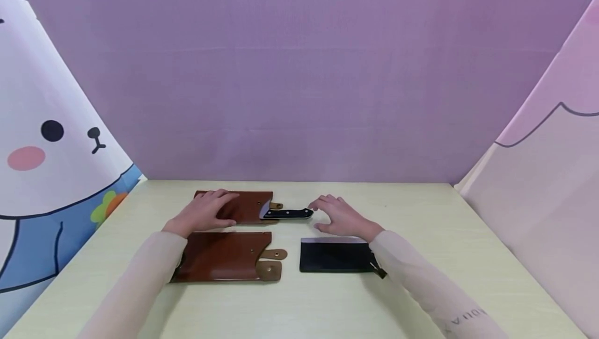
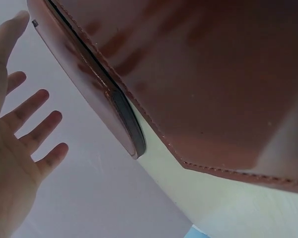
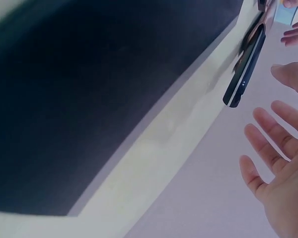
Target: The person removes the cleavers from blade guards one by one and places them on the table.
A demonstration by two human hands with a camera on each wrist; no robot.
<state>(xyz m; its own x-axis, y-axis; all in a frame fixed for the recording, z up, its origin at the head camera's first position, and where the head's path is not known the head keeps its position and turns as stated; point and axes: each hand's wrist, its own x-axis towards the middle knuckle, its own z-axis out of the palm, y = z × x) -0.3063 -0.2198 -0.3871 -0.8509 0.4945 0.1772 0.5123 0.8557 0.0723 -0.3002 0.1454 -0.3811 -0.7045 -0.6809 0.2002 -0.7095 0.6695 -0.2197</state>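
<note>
A knife with a black riveted handle (image 1: 289, 214) lies with its blade inside the far brown leather sheath (image 1: 250, 204). Over the left part of that sheath is my left hand (image 1: 206, 211), its fingers loosely spread; whether it touches the leather I cannot tell. In the left wrist view the same hand (image 2: 20, 129) grips nothing. My right hand (image 1: 341, 217) hovers at the butt of the knife handle, fingers slightly bent. The right wrist view shows the hand (image 3: 283, 148) apart from the handle (image 3: 246, 69), with nothing in it.
Nearer me lies a second brown leather sheath (image 1: 224, 257) with two snap straps (image 1: 270, 270) at its right end. To its right is a flat black rectangular item (image 1: 332, 257) with a grey edge, partly under my right sleeve. A purple panel (image 1: 299, 94) stands behind the pale table (image 1: 299, 308).
</note>
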